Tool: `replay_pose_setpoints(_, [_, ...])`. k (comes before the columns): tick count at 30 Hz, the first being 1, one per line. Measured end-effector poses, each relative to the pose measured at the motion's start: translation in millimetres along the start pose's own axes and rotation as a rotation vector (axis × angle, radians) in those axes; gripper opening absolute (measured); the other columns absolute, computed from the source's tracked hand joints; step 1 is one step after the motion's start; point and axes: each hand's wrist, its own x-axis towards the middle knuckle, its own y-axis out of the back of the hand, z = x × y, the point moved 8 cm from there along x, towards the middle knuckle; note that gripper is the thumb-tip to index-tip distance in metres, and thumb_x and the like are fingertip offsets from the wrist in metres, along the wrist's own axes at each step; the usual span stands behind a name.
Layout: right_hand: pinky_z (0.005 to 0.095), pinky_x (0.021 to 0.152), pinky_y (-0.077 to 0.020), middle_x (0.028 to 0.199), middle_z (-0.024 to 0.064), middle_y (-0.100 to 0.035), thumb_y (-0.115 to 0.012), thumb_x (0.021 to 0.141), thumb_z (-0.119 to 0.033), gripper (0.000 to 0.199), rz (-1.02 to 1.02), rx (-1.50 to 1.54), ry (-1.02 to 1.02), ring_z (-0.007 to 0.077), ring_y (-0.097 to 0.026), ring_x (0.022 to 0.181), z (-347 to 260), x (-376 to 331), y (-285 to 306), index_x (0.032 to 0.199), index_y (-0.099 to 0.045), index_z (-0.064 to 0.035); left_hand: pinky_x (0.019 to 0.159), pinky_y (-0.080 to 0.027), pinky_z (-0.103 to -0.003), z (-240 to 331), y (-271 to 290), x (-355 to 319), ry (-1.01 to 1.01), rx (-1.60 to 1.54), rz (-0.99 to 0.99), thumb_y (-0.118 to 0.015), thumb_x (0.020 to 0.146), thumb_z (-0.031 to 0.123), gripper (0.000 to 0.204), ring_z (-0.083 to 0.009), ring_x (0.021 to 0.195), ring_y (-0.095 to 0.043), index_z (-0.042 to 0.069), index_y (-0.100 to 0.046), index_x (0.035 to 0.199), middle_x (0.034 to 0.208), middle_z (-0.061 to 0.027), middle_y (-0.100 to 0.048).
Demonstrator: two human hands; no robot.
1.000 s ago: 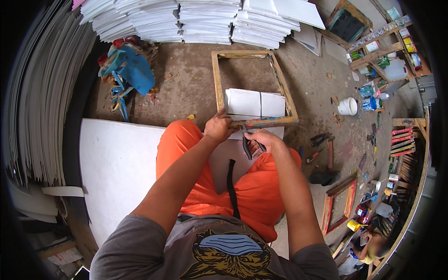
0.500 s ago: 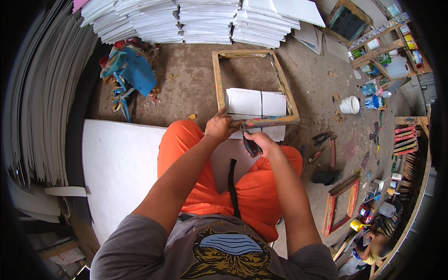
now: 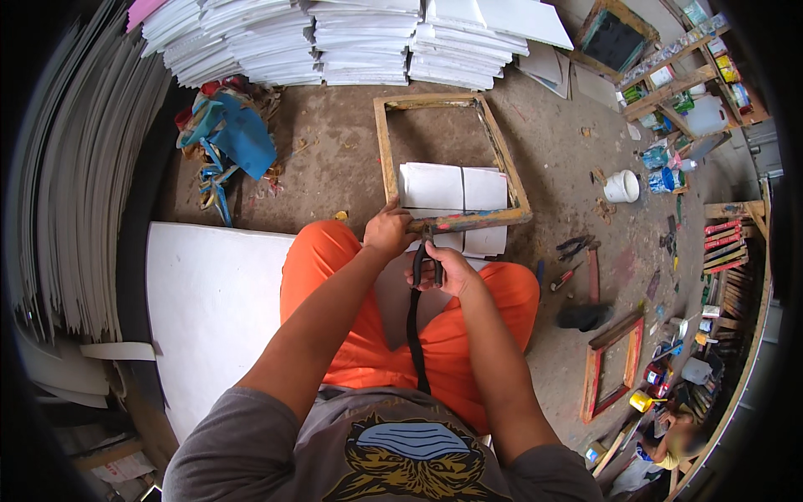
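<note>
A worn wooden frame (image 3: 477, 221) with paint stains stands partly over a bundle of white sheets (image 3: 435, 186) tied with a dark strap. My left hand (image 3: 390, 233) is closed around the frame's near left corner. In my right hand (image 3: 450, 269) are pliers (image 3: 417, 268) with black handles, which are spread apart. The jaws touch the frame's near bar, just right of my left hand; whether they bite on anything is too small to tell. A black strap (image 3: 413, 335) lies over my orange trousers, below the pliers.
White sheet stacks (image 3: 368, 46) line the far side. A large white board (image 3: 217, 309) lies at my left. On the right floor are a hammer (image 3: 594, 272), other pliers (image 3: 574, 246), a white bucket (image 3: 621, 186) and a red frame (image 3: 612, 368). Another person (image 3: 669, 443) sits at the lower right.
My right hand has shifted left and turned the pliers, so their handles now point toward me instead of down to the right. My left hand keeps its hold on the frame.
</note>
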Motion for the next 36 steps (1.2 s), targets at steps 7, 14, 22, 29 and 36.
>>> replay_pose_setpoints(7, [0.0424,0.069,-0.0599,0.106,0.0237,-0.073,-0.043,0.106,-0.052,0.058,-0.003,0.036,-0.046,0.0342,-0.074,0.094,3.7,7.0,7.1,0.129,-0.061,-0.0015,0.107,-0.049,-0.039,-0.9,-2.8,0.1,-0.016,0.014,0.001,-0.082,0.077,0.036,0.037,-0.0289,0.139,-0.050,0.012,-0.077,0.106,0.120,-0.0022,-0.072])
replay_pose_setpoints(14, [0.0420,0.069,-0.0585,0.102,0.0217,-0.074,-0.043,0.106,-0.052,0.054,0.135,-0.045,-0.053,0.0331,-0.075,0.090,3.6,13.3,2.4,0.120,-0.063,-0.0046,0.106,-0.050,-0.040,-0.4,-0.5,-0.4,-0.013,-0.001,0.020,-0.082,0.078,0.035,0.036,-0.0301,0.137,-0.052,0.013,-0.077,0.105,0.118,-0.0026,-0.072])
replay_pose_setpoints(22, [0.0414,0.059,-0.0571,0.099,0.0225,-0.074,-0.047,0.104,-0.053,0.052,0.015,0.293,0.000,0.0366,-0.075,0.085,8.2,22.2,-4.1,0.111,-0.062,-0.0039,0.105,-0.050,-0.041,-1.6,0.3,0.9,-0.015,0.004,0.019,-0.080,0.077,0.028,0.030,-0.0321,0.135,-0.054,0.012,-0.076,0.103,0.118,-0.0030,-0.072])
replay_pose_setpoints(29, [0.0409,0.062,-0.0557,0.098,0.0183,-0.075,-0.043,0.104,-0.056,0.056,0.116,0.098,-0.023,0.0318,-0.075,0.085,4.9,20.8,0.2,0.116,-0.066,-0.0061,0.110,-0.046,-0.039,-2.3,4.9,3.6,-0.082,0.005,-0.084,-0.082,0.077,0.029,0.037,-0.0307,0.137,-0.051,0.012,-0.076,0.109,0.121,-0.0029,-0.071])
replay_pose_setpoints(36, [0.0374,0.051,-0.0554,0.080,0.0149,-0.072,-0.065,0.097,-0.047,0.042,0.261,-0.083,0.065,0.0261,-0.073,0.067,1.6,15.9,4.1,0.104,-0.067,-0.0062,0.108,-0.048,-0.041,-0.9,4.4,2.9,-0.070,-0.007,-0.044,-0.083,0.076,0.028,0.034,-0.0319,0.136,-0.053,0.013,-0.076,0.105,0.119,-0.0034,-0.072])
